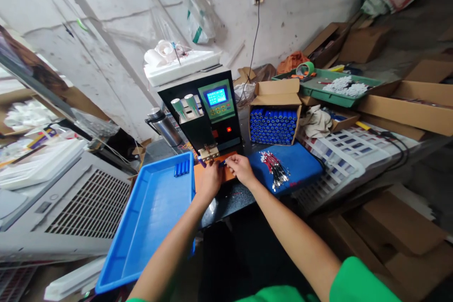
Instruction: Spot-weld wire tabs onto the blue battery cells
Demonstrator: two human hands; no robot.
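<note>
My left hand (211, 178) is closed at the front of a black spot welder (221, 96), just below its electrodes (209, 152). A blue cylindrical battery cell (222, 163) shows partly between my hands, gripped by the left fingers that cover most of it. My right hand (241, 169) pinches at the cell's right end; whatever small thing sits in that pinch is too small to make out. Under both hands lies an orange board (228, 175). Red and black wire leads (274, 169) with metal ends lie in a bunch on a blue pad (300, 163) to the right.
At left, a blue tray (152, 226) holds several blue cells (181, 168). A cardboard box (278, 88) packed with blue cells stands right of the welder. Behind are a steel flask (164, 127) and a green tray (318, 89) of white parts. A power cord (255, 37) runs up the wall.
</note>
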